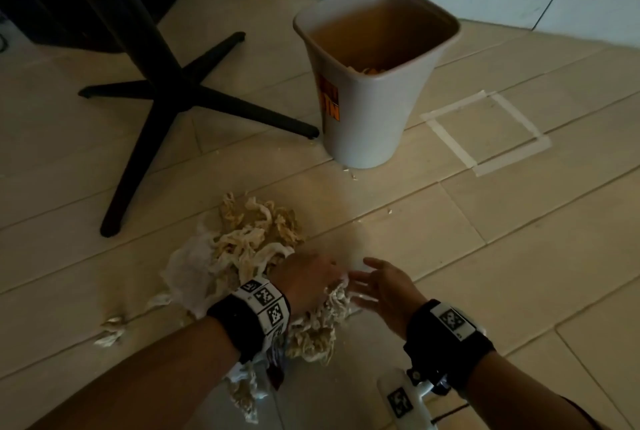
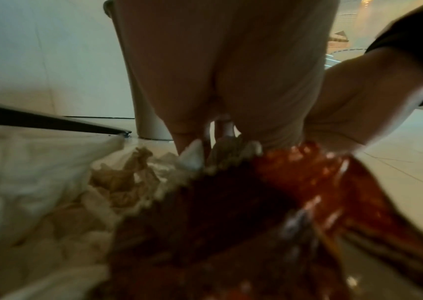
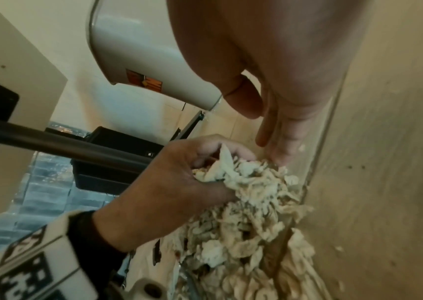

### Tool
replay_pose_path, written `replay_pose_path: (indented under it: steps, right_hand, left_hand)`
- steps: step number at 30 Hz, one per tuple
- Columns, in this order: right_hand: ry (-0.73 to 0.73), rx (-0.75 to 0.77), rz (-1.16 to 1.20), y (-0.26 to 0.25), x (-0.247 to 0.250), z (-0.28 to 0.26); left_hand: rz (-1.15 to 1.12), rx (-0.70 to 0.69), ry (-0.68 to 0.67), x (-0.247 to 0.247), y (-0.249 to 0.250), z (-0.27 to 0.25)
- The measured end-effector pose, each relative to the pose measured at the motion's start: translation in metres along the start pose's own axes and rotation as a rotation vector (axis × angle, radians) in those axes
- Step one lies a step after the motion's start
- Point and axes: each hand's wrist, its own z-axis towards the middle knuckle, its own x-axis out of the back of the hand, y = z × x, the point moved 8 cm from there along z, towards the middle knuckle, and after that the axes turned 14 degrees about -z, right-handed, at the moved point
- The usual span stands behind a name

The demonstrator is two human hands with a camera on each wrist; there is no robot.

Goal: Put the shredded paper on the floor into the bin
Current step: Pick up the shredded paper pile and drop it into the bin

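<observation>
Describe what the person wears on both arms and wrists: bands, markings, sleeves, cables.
Both forearms are bare. The left wrist carries a black strap with a white band of black-and-white square code markers. The right wrist has a matching black strap with one white marker plate; below it hangs a white mount bearing another code marker, with a thin dark cable. A dark sleeve edge shows on the right arm.
</observation>
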Motion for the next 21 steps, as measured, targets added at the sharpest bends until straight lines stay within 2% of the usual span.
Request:
replay_pose_path:
  steps: [2, 4, 8, 10, 14, 16, 18, 21]
  right_hand:
    - [0.029, 0.026, -0.026, -0.001, 0.003, -0.003]
    - [0.017, 0.039, -0.050, -0.005, 0.001, -0.008]
    - [-0.154, 0.054, -0.051, -0.011, -0.022, -0.026]
    - [-0.242, 0.107, 0.018, -0.019, -0.039, -0.035]
    - [-0.317, 0.214, 0.148, -0.040, -0.061, -0.052]
    - [-0.320, 0.276, 0.137, -0.051, -0.064, -0.057]
    - [-0.298, 0.335, 0.107, -0.061, -0.062, -0.062]
    - [-0.336, 0.413, 0.105, -0.070, -0.060, -0.069]
  left_hand:
    - [-0.096, 0.023, 0.057, 0.009, -0.004, -0.003]
    - [-0.231, 0.031, 0.175, 0.025, -0.010, -0.006]
    - [-0.424, -0.015, 0.496, 0.064, -0.009, -0.019]
    - [-0.469, -0.044, 0.578, 0.074, -0.001, -0.025]
    - [-0.493, -0.066, 0.681, 0.080, 0.016, -0.037]
    - [-0.518, -0.045, 0.712, 0.078, 0.018, -0.043]
    - [-0.567, -0.026, 0.718, 0.075, 0.020, -0.049]
    - [-0.704, -0.021, 0.652, 0.070, 0.018, -0.050]
